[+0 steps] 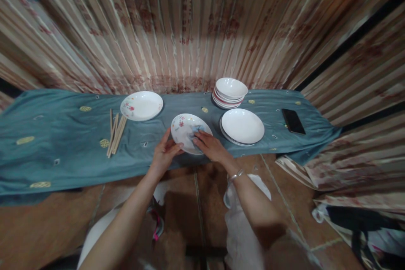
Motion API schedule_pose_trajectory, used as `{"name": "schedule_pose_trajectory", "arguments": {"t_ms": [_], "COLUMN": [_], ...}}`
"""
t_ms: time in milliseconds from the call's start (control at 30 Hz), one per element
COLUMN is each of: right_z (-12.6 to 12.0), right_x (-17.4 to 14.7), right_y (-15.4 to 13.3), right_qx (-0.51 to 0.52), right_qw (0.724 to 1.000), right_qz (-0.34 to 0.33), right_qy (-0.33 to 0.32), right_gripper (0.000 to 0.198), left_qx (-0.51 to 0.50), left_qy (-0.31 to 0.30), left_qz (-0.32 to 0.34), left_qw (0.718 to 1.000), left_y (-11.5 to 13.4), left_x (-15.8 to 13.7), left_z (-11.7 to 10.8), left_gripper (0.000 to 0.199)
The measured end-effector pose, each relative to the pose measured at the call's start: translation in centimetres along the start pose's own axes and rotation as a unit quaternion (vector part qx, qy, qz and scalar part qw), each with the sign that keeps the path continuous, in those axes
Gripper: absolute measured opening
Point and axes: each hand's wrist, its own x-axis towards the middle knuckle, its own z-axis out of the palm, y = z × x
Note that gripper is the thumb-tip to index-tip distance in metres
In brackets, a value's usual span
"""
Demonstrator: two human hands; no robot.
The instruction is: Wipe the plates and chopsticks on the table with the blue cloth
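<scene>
Forearms (117,223) up close, then chopsticks (117,135), left hand (163,152) pinching the floral plate's (181,135) rim near the teal tablecloth's (76,135) front edge, right hand (209,144) half-curled, holding a bluish cloth (197,129) on it. Wiping step, I'd guess; next stroke needs that rim steady.
</scene>
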Motion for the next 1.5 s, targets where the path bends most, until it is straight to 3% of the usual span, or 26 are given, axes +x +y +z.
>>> {"name": "schedule_pose_trajectory", "arguments": {"t_ms": [200,500,600,667,767,833,933,1000,1167,1300,1500], "right_z": [-1.5,-1.3,-1.8,-2.2,-2.8,-3.1,-3.3,-3.4,-3.6,-4.2,-5.8], "right_x": [-2.6,-3.7,-3.9,-4.0,-4.2,-4.2,-4.2,-4.1,-3.9,-3.2,-0.7], "right_y": [0.0,-1.3,-1.7,-1.9,-2.2,-2.4,-2.7,-2.9,-3.0,-3.0,-3.2], "right_qx": [0.03,-0.03,-0.032,-0.03,-0.027,-0.024,-0.019,-0.018,0.003,0.058,0.175], "right_qw": [0.997,0.994,0.992,0.991,0.992,0.992,0.992,0.993,0.993,0.99,0.942], "right_qz": [-0.055,-0.109,-0.121,-0.127,-0.126,-0.125,-0.121,-0.116,-0.12,-0.116,-0.039], "right_qy": [-0.034,0.006,0.01,0.007,0.004,0.004,0.001,0.003,0.019,0.064,0.283], "right_gripper": [0.045,0.023,0.022,0.02,0.019,0.018,0.018,0.018,0.018,0.026,0.034], "left_qx": [0.004,-0.02,0.024,0.104,0.263,0.347,0.42,0.435,0.401,0.322,0.164], "left_qy": [0.013,0.053,0.071,0.084,0.069,0.009,-0.079,-0.098,-0.1,-0.063,0.05], "left_qz": [-0.003,-0.006,-0.014,0.028,0.183,0.27,0.317,0.321,0.299,0.26,0.185], "left_qw": [1.0,0.998,0.997,0.991,0.945,0.898,0.846,0.836,0.86,0.908,0.968], "left_y": [-0.1,-0.5,-0.3,0.1,1.0,1.4,1.4,1.2,1.1,1.5,2.7], "left_x": [0.1,0.3,0.5,0.4,-0.3,-0.8,-1.2,-1.2,-0.5,-0.3,0.0], "left_z": [0.0,0.1,-0.5,-1.0,-1.6,-1.5,-1.1,-0.8,-0.6,0.1,0.4], "left_gripper": [0.098,0.097,0.089,0.085,0.075,0.06,0.036,0.023,0.006,0.012,0.016]}}
